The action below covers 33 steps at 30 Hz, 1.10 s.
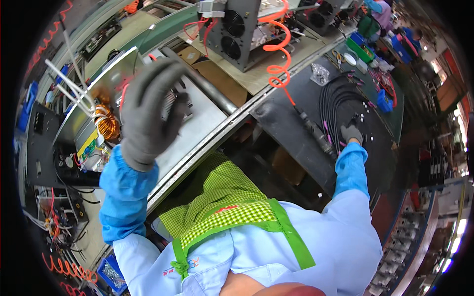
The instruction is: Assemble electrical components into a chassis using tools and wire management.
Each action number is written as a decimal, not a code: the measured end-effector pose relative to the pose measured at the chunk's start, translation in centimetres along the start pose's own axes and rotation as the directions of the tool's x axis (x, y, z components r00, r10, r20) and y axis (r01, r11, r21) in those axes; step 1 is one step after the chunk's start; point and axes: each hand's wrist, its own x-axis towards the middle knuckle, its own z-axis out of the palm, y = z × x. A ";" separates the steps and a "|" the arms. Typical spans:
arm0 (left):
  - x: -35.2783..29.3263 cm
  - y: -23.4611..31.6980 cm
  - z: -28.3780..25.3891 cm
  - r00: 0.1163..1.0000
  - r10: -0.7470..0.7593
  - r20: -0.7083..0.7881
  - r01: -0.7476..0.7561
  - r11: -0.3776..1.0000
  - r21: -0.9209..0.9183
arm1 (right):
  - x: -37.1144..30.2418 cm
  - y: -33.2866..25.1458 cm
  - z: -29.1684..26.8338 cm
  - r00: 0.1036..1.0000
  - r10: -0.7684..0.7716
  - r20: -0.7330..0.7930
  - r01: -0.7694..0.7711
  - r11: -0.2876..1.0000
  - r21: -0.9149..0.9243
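My left hand [150, 111], in a grey glove, is raised over the left bench near an open metal chassis. Its fingers are bent with the thumb apart, and nothing shows between them. Below and left of it sits a copper-wound coil [106, 122] with white sleeved leads [71, 96]. My right hand [351, 133], also gloved, reaches to the dark side table beside a bundle of black cables [328, 106]. Its fingers look closed around a small dark piece that I cannot make out. An air screwdriver [313, 130] on an orange coiled hose [277, 47] lies left of that hand.
A grey housing with fans [232, 34] stands on the far bench. On the side table are a bag of small parts [320, 74], a blue bin [384, 101] and a green bin [359, 47]. Another person [380, 15] is at the far right. A metal bench edge [197, 143] runs before me.
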 end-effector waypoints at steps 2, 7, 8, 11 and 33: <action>-0.5 1.0 0.7 0.995 0.007 0.096 -0.002 0.998 -0.056 | -1.1 -0.9 -0.9 0.978 -0.124 0.167 0.147 0.981 -0.130; -4.5 3.7 6.5 0.962 -0.052 0.269 0.155 0.913 -0.377 | -0.7 1.1 0.6 0.965 -0.249 0.086 0.259 0.954 -0.153; -5.4 4.2 8.2 0.945 -0.016 0.328 0.176 0.868 -0.465 | 1.5 3.4 1.9 0.963 -0.264 -0.049 0.268 0.960 0.086; -7.7 5.8 10.5 0.922 -0.019 0.387 0.196 0.884 -0.424 | 1.7 1.9 -2.6 0.828 -0.038 -0.560 0.319 0.853 0.413; -13.2 4.6 7.1 0.498 -0.136 0.856 0.778 0.506 -0.372 | -13.6 -11.2 -13.1 0.455 -0.802 -0.387 0.860 0.282 0.426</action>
